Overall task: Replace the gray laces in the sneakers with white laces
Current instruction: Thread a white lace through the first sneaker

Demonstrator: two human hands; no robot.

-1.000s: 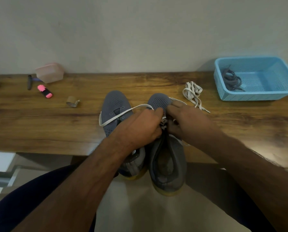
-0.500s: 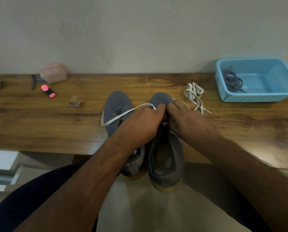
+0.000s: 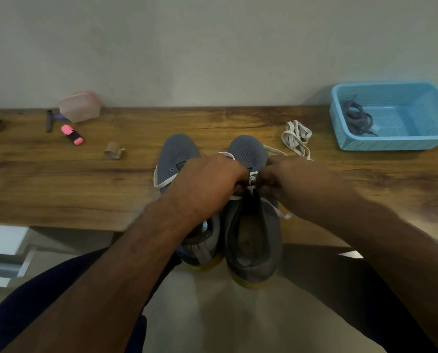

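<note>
Two grey sneakers stand side by side on the wooden table, heels hanging over its near edge: the left sneaker and the right sneaker. A white lace runs through the right sneaker's eyelets and loops out across the left one. My left hand and my right hand meet over the right sneaker's tongue, fingers curled, pinching the white lace. A second white lace lies bundled on the table behind my right hand. Grey laces lie in the blue basket.
At the back left sit a pink box, a black pen, a pink highlighter and a small tape roll. The wall stands right behind the table. My dark-clothed legs are below the edge.
Both hands have drawn back along the right sneaker toward its tongue, pulling the white lace. The loop over the left sneaker has shortened.
</note>
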